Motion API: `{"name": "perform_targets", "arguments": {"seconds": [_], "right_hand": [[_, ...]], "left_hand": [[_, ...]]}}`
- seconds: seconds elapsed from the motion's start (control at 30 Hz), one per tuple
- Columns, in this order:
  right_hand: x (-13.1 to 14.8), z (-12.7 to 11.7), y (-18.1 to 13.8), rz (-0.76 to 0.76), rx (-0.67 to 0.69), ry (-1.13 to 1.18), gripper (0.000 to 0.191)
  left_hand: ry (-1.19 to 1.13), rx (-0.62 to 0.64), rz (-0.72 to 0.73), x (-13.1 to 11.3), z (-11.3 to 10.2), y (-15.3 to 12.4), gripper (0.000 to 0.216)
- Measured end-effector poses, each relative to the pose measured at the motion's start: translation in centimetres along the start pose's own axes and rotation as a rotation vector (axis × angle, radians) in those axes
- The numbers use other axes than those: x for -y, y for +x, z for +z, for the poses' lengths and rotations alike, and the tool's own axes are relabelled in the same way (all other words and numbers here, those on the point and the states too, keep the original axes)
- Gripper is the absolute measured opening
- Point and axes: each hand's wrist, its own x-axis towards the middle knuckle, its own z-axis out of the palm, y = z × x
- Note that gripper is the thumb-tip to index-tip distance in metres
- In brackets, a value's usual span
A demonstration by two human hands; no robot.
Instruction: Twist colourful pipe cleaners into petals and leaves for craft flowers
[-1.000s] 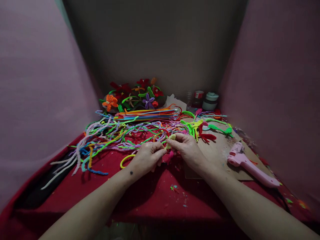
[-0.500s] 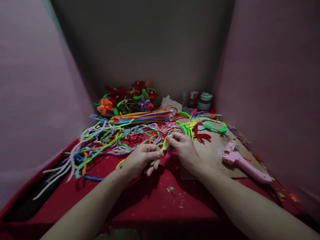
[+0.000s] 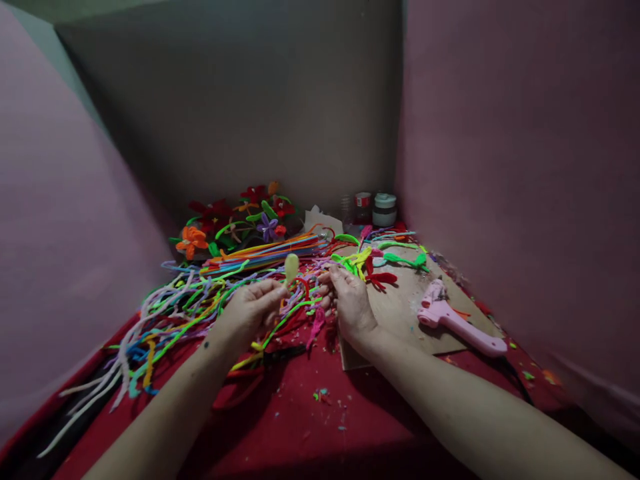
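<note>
Between its thumb and fingers my left hand (image 3: 257,303) pinches a pale yellow pipe-cleaner petal (image 3: 292,268), its rounded end pointing up. My right hand (image 3: 350,300) hovers to the right of it, fingers loosely curled and a little apart, with nothing visible in them. Below and between the hands lie a green pipe cleaner (image 3: 287,323) and a small pink pipe-cleaner piece (image 3: 317,325). Dark-bladed scissors (image 3: 285,353), partly hidden, rest on the red cloth by my left wrist.
Tangled pipe cleaners (image 3: 165,313) spread across the left, with a straight bundle (image 3: 270,252) behind. Finished flowers (image 3: 193,241) stand at the back. On the right, a pink glue gun (image 3: 460,323) lies over a cardboard sheet (image 3: 400,313). A lidded jar (image 3: 384,210) is at the rear.
My hands have drawn apart; my right hand has let go of the pale yellow petal, which now stands upright in my left. The view has shifted, uncovering the scissors.
</note>
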Motion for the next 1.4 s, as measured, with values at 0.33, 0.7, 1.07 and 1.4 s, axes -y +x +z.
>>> {"name": "perform_targets", "arguments": {"seconds": [0.33,0.7,1.07,1.4], "right_hand": [[-1.3,0.5,-3.3,-0.472,0.471,-0.721,0.026],[-1.6,0.6,-3.0,-0.450,0.432,-0.919,0.027],[-1.7,0.5,-3.0,-0.438,0.465,-0.890,0.026],[-2.1,0.6,-3.6,-0.338,0.528,-0.791,0.030]], "left_hand": [[0.720,0.035,0.197,-3.8,5.6,8.5,0.023],[1.054,0.104,0.270,-2.6,8.7,15.6,0.025],[0.946,0.046,0.388,-3.5,5.9,11.9,0.030],[0.392,-0.616,0.381,-4.1,-7.7,6.3,0.020]]}}
